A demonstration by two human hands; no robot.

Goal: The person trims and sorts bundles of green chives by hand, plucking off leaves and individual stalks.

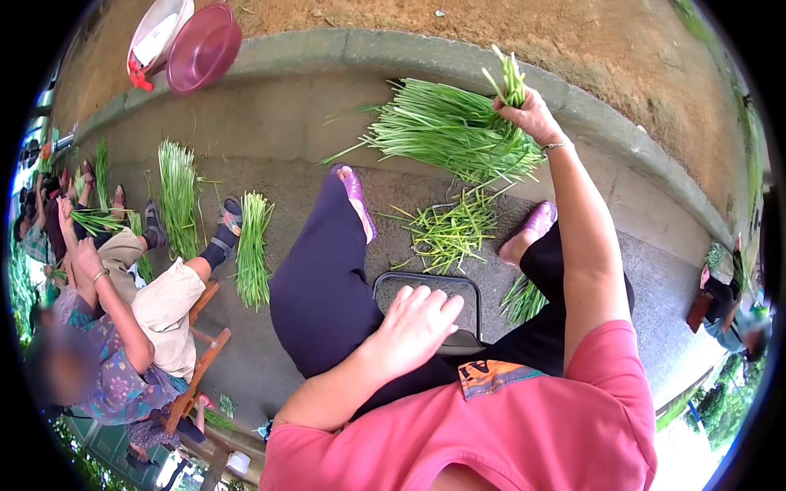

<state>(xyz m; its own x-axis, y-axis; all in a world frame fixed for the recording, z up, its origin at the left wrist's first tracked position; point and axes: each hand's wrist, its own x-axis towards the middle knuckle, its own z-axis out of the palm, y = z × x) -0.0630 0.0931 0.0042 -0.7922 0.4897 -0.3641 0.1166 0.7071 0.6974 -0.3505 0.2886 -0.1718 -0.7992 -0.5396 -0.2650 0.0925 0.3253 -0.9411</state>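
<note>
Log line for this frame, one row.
right hand: holding green bunch | left hand: nothing seen held | stalk pile: beyond feet | loose scraps: between feet

The right hand hides the middle of the bunch, and the palm of the left hand is out of sight, so anything under it cannot be told. A trouser leg covers part of the small pile. The top edge cuts off the white basin, partly behind the pink basin. The near co-worker's face is blurred; the far-right person is too small to make out.
</note>
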